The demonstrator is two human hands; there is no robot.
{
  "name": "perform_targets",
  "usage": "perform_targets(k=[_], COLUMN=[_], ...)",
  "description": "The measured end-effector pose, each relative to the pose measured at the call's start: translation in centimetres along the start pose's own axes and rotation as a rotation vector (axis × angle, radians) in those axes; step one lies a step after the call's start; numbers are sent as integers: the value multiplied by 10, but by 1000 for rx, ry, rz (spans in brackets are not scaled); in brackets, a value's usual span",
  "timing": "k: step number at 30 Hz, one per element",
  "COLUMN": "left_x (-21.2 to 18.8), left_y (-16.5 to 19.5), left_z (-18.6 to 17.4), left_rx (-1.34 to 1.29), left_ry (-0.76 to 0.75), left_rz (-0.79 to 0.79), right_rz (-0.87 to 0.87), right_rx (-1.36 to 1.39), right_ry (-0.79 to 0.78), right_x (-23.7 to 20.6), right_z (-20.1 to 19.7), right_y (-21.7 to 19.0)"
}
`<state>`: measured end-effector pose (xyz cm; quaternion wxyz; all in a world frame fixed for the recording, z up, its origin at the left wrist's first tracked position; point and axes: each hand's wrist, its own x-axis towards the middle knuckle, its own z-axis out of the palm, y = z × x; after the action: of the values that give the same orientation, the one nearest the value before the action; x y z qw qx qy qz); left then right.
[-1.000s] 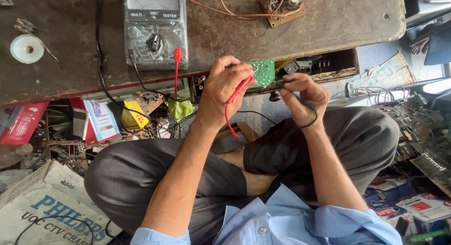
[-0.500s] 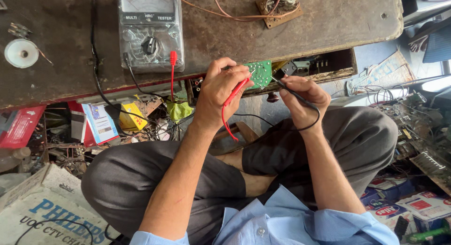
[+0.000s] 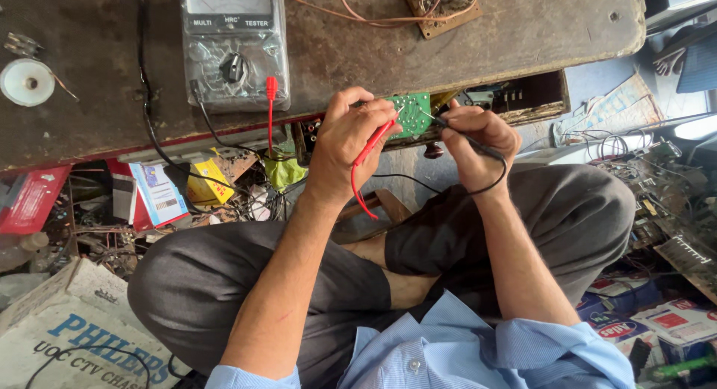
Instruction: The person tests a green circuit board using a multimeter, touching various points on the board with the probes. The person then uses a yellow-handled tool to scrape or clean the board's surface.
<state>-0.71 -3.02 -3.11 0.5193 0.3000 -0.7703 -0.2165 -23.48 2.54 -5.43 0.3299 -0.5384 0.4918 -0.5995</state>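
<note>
Already, the small green circuit board is being probed at frame centre, the thin red probe pinched in the left hand, the thin black probe in the right hand, while the grey analog multimeter sits wired at upper left.

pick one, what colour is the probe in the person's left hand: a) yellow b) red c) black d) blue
b: the left hand pinches a red probe against the green circuit board, its red lead looping down below the hand, while the right hand holds the black probe.
</note>
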Motion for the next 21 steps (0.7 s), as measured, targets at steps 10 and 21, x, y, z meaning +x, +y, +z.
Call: perform_targets(k=[10, 21], left_x=[0, 0], left_y=[1, 0], left_z=[-1, -1], left_rx=[-11, 18], left_ry=[1, 1], left_rz=[-14, 0], right_rz=[-18, 28], right_rx=[28, 33], right_ry=[-42, 19], right_x=[-6, -4], right_z=[-7, -7], right_y=[7, 10])
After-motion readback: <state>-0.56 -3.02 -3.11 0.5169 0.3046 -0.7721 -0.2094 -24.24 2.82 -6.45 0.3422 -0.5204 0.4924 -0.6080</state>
